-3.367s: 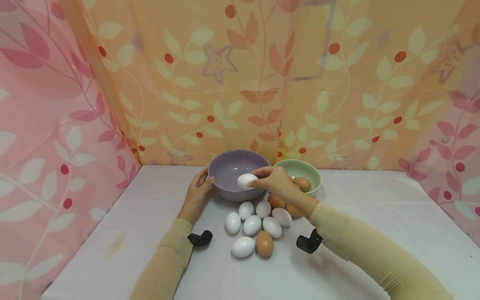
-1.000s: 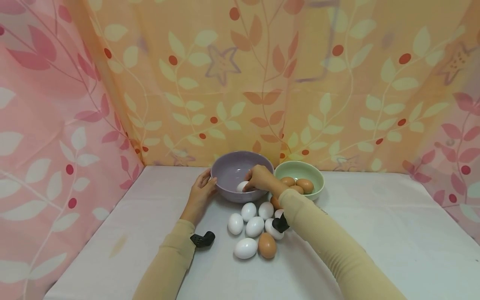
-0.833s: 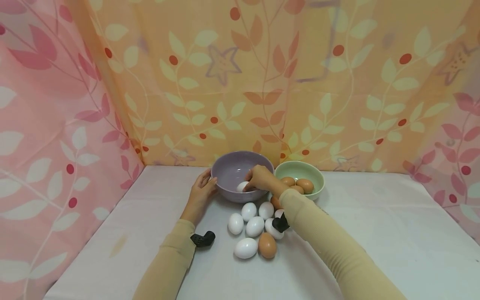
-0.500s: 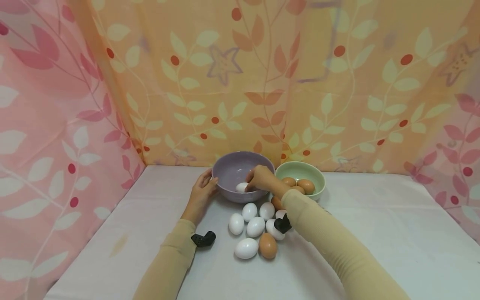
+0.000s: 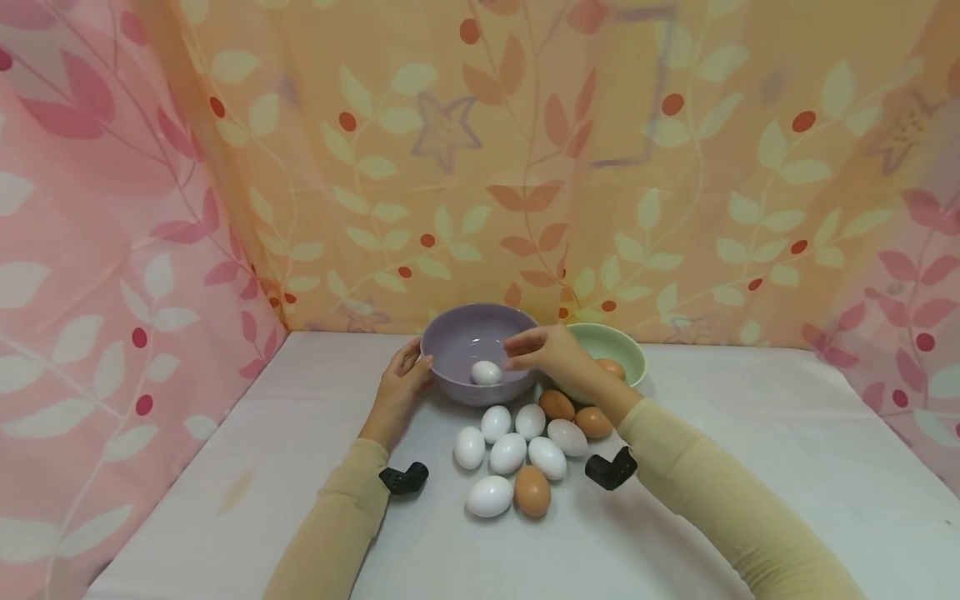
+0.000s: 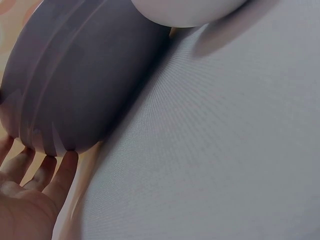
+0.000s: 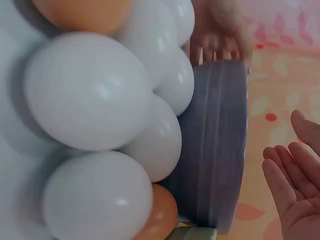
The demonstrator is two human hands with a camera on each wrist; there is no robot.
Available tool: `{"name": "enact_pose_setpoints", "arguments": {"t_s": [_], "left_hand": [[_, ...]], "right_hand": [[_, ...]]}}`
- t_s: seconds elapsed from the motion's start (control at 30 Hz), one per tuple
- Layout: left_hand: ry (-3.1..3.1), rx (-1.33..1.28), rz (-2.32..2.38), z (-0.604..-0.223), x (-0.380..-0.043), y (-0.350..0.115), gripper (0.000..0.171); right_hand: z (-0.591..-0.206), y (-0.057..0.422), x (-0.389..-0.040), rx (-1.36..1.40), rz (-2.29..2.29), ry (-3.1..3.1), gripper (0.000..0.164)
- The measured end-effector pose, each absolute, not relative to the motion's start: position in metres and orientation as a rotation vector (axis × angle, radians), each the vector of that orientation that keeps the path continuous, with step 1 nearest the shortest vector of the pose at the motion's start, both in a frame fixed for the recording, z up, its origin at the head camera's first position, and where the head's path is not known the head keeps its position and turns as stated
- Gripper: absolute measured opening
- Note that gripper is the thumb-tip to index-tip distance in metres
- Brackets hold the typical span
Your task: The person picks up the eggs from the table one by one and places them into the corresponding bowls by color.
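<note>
A white egg (image 5: 486, 372) lies alone in the purple bowl (image 5: 471, 395). Over this bowl's right rim is my right hand (image 5: 561, 360), fingers extended and apart from the egg; in the right wrist view the same hand (image 7: 300, 190) holds nothing. My left hand (image 5: 401, 383) touches the bowl's left side. Its fairly straight fingertips (image 6: 62, 170) press the outer wall in the left wrist view. In front of the bowl are several white eggs (image 5: 508, 453) on the table, with brown eggs (image 5: 532, 492) among them.
At the right of the purple bowl stands a green bowl (image 5: 638, 357), partly behind my right hand, with a brown egg (image 5: 611, 368) showing. A white cloth (image 5: 787, 433) covers the table. Patterned curtains (image 5: 630, 217) hang at the back and sides.
My right hand lowered the white egg into the purple bowl and let go of it. It has since risen and moved right. The left hand stays at the bowl's side.
</note>
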State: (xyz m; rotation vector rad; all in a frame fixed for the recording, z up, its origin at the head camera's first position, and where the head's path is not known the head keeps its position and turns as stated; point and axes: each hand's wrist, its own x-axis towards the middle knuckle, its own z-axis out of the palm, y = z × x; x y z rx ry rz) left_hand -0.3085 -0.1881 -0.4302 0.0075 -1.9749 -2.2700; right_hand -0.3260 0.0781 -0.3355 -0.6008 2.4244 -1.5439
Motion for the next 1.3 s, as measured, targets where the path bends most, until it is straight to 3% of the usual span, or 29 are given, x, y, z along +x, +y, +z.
{"name": "enact_pose_setpoints", "arguments": {"t_s": [0.57, 1.3], "left_hand": [[-1.972, 0.016, -2.266, -0.429, -0.309, -0.188, 0.059], [-1.981, 0.009, -2.274, -0.428, -0.310, -0.190, 0.059]], "right_hand": [[-0.360, 0.120, -0.240, -0.624, -1.678, 2.306, 0.050], [-0.384, 0.126, -0.195, -0.480, -1.767, 2.272, 0.054]]}}
